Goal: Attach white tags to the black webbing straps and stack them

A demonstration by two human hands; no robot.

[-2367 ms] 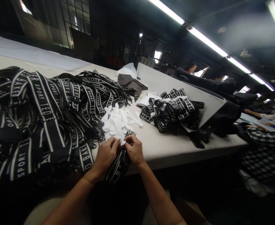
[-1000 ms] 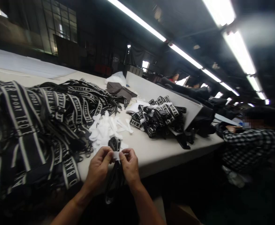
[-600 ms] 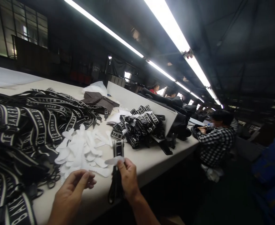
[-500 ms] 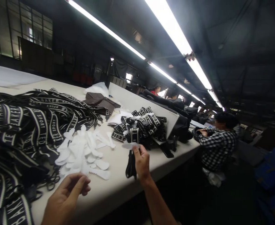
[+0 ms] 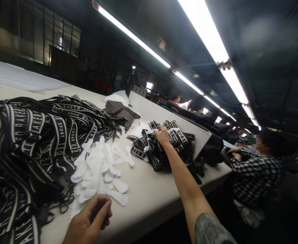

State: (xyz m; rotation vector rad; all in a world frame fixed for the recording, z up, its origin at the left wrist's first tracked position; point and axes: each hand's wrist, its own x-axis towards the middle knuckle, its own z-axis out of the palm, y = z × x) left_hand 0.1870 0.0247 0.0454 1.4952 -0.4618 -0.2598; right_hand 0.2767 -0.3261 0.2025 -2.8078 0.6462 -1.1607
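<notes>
A barred window [image 5: 62, 37] shows dimly in the dark room at far left, above pale sheets [image 5: 17, 76] lying flat on the cream table [image 5: 149, 193]. A tangle of black-and-white lettered straps [image 5: 47, 135] covers the table's left side. Just beside it spreads a heap of white strips [image 5: 95, 173]; the left hand [image 5: 88, 220] is near its lower edge, fingers loosely curled, their contents hidden. Dark grey cloth [image 5: 121, 111] lies farther back. The right hand [image 5: 162, 136] touches the banded strap bundles [image 5: 178, 144], fingers bent; whether they grip one cannot be told. A white board [image 5: 168, 117] slants behind the bundles. Tube lights [image 5: 139, 40] cross the ceiling, and a person in a checked shirt [image 5: 258, 176] is at the table's right end.
</notes>
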